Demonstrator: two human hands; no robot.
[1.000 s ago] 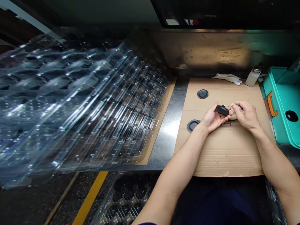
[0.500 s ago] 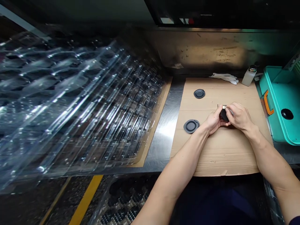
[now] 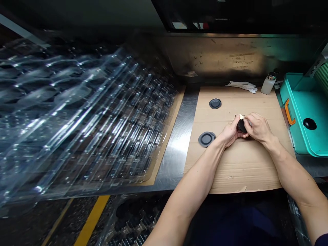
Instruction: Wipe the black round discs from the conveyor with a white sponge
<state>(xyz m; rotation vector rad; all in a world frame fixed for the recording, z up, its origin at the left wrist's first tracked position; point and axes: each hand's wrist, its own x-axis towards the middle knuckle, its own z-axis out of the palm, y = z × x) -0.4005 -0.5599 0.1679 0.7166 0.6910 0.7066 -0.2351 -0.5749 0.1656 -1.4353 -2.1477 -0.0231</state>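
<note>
So both hands are close together here, right over the cardboard sheet (image 3: 243,164), working on one small black cap (image 3: 241,126). The left hand (image 3: 230,133) has its fingers and thumb closed around the cap, which is tilted up on edge. The right hand (image 3: 258,127) is bunched up against the other side of it, and honestly I can't tell whether those fingers are pinching the cap itself or the little white bit (image 3: 241,117) poking out at the top. Two flat dark grey lids lie on the cardboard off to the left: the far lid (image 3: 215,103) is out on its own, while the near lid (image 3: 206,139) is just beside the left forearm. At the back edge there's a crumpled white glove (image 3: 242,86), with a pale bottle (image 3: 268,84) standing next to it. Over on the right is a teal bin (image 3: 298,138) with an orange handle (image 3: 290,112) and a shiny black round piece (image 3: 309,123) lying inside. The cardboard sits on a metal table (image 3: 176,143), and the whole left side is taken up by clear plastic trays (image 3: 102,126), kinda blurry. Below that, a yellow stripe (image 3: 92,220) runs along the dark floor.
</note>
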